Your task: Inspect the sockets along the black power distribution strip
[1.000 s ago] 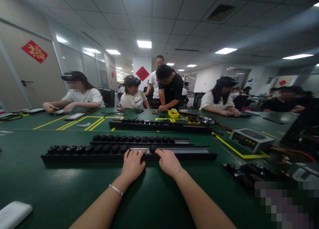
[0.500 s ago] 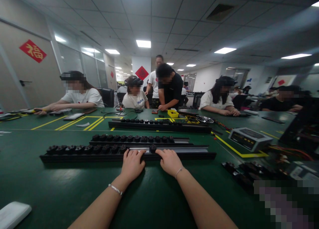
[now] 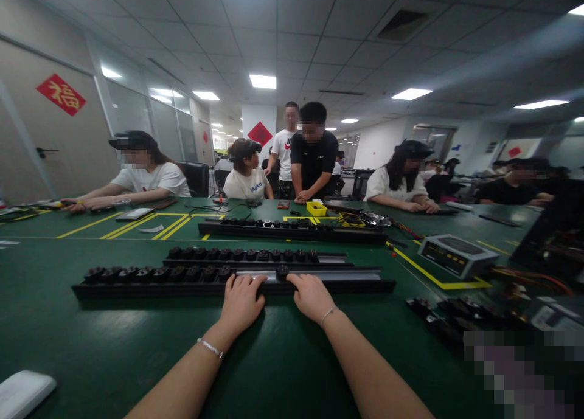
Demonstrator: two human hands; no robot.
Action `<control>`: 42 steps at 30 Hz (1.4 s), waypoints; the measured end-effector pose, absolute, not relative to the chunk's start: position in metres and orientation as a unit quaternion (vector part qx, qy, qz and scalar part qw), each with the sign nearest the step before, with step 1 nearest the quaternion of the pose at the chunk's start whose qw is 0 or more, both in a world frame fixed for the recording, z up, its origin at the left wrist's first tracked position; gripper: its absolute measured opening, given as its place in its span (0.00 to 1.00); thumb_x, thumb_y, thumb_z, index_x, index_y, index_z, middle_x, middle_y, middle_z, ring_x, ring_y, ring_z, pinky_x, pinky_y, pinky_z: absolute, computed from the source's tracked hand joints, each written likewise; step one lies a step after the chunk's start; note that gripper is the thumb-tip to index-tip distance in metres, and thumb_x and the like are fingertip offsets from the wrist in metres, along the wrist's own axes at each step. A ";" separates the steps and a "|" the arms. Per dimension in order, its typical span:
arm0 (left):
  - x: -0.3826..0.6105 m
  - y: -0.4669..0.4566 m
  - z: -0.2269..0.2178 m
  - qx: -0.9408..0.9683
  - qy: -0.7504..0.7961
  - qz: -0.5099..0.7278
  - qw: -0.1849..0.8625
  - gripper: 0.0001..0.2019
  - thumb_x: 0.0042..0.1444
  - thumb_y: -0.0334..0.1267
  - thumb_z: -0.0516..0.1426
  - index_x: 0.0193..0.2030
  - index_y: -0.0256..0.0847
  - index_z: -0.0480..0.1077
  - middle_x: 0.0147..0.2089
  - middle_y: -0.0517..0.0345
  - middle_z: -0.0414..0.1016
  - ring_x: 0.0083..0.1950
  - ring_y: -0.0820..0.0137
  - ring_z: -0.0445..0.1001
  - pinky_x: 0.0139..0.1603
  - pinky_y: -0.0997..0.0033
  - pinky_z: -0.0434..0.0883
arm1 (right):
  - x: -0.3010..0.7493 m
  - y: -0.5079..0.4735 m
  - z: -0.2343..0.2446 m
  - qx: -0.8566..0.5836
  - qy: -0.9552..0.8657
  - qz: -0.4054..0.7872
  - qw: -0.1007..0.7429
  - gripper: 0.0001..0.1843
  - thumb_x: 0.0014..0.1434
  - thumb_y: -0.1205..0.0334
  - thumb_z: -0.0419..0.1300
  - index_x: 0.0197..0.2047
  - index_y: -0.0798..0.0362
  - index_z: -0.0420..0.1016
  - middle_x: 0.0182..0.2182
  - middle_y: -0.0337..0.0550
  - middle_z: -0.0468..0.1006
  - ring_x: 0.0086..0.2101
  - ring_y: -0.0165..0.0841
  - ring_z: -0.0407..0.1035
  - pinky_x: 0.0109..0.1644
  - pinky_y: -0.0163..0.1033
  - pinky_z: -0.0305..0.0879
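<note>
Lone block [image 3: 282, 273] rightward, black-shirted person [image 3: 316, 153] straighter

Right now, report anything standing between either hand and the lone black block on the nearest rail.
Nothing visible. The right hand is right beside the lone black block, contact unclear; between the block and the left hand, only the silver channel of the nearest rail shows.

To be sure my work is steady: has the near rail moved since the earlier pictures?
No. The near rail keeps its place against the yellow tape to its right; both only shift slightly left together in the view.
</note>
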State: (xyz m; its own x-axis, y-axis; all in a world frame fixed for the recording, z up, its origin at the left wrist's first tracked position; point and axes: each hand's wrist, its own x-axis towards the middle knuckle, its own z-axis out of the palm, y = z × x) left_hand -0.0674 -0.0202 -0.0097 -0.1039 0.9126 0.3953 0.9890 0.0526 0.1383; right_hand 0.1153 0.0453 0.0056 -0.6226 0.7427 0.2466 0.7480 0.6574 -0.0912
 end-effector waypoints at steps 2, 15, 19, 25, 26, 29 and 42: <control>-0.067 -0.020 -0.009 -0.663 -0.717 -0.190 0.099 0.20 0.51 0.37 0.50 0.52 0.51 0.65 0.42 0.58 0.71 0.50 0.65 0.64 0.62 0.56 0.43 | 0.116 0.046 0.005 -0.411 -0.901 -0.011 0.137 0.22 0.53 0.69 0.49 0.51 0.45 0.64 0.38 0.41 0.73 0.41 0.33 0.63 0.47 0.36 0.52; -0.067 -0.021 -0.008 -0.667 -0.715 -0.191 0.092 0.19 0.52 0.38 0.49 0.52 0.51 0.65 0.43 0.58 0.71 0.50 0.65 0.64 0.62 0.56 0.43 | 0.122 0.048 0.005 -0.420 -0.898 -0.008 0.132 0.23 0.53 0.70 0.49 0.52 0.45 0.64 0.40 0.41 0.73 0.43 0.32 0.64 0.48 0.36 0.52; -0.067 -0.021 -0.007 -0.664 -0.719 -0.184 0.093 0.19 0.52 0.37 0.49 0.52 0.51 0.65 0.43 0.58 0.71 0.50 0.65 0.64 0.62 0.55 0.43 | 0.123 0.047 0.007 -0.417 -0.899 -0.009 0.133 0.22 0.53 0.69 0.50 0.52 0.46 0.64 0.40 0.42 0.73 0.43 0.33 0.64 0.48 0.36 0.51; -0.066 -0.021 -0.007 -0.661 -0.722 -0.184 0.091 0.19 0.51 0.37 0.49 0.51 0.51 0.65 0.43 0.58 0.71 0.50 0.65 0.64 0.62 0.55 0.43 | 0.125 0.045 0.009 -0.427 -0.896 -0.012 0.124 0.22 0.53 0.68 0.50 0.52 0.44 0.64 0.41 0.41 0.73 0.44 0.33 0.63 0.49 0.38 0.50; -0.066 -0.021 -0.007 -0.661 -0.721 -0.184 0.090 0.19 0.51 0.37 0.49 0.51 0.51 0.65 0.43 0.58 0.71 0.50 0.65 0.64 0.62 0.55 0.43 | 0.125 0.045 0.009 -0.429 -0.895 -0.009 0.122 0.23 0.53 0.68 0.50 0.52 0.44 0.64 0.41 0.41 0.73 0.44 0.33 0.63 0.49 0.38 0.51; -0.067 -0.020 -0.008 -0.663 -0.719 -0.187 0.090 0.19 0.51 0.37 0.49 0.51 0.51 0.65 0.43 0.58 0.71 0.50 0.65 0.64 0.62 0.55 0.43 | 0.125 0.047 0.010 -0.429 -0.894 -0.001 0.128 0.22 0.53 0.69 0.50 0.51 0.46 0.65 0.41 0.41 0.73 0.43 0.33 0.64 0.48 0.37 0.52; -0.071 -0.018 -0.014 -0.669 -0.706 -0.209 0.100 0.19 0.51 0.38 0.50 0.51 0.51 0.65 0.43 0.59 0.70 0.49 0.65 0.64 0.61 0.55 0.44 | 0.138 0.049 0.006 -0.424 -0.895 0.004 0.137 0.27 0.51 0.69 0.50 0.55 0.43 0.63 0.42 0.41 0.72 0.45 0.33 0.62 0.53 0.39 0.48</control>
State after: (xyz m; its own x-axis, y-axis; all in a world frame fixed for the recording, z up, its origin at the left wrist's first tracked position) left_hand -0.0708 -0.0183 -0.0140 -0.0844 0.9032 0.4209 0.9869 0.0175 0.1604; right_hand 0.1384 0.0492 0.0060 -0.6038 0.7598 0.2411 0.7574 0.6411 -0.1236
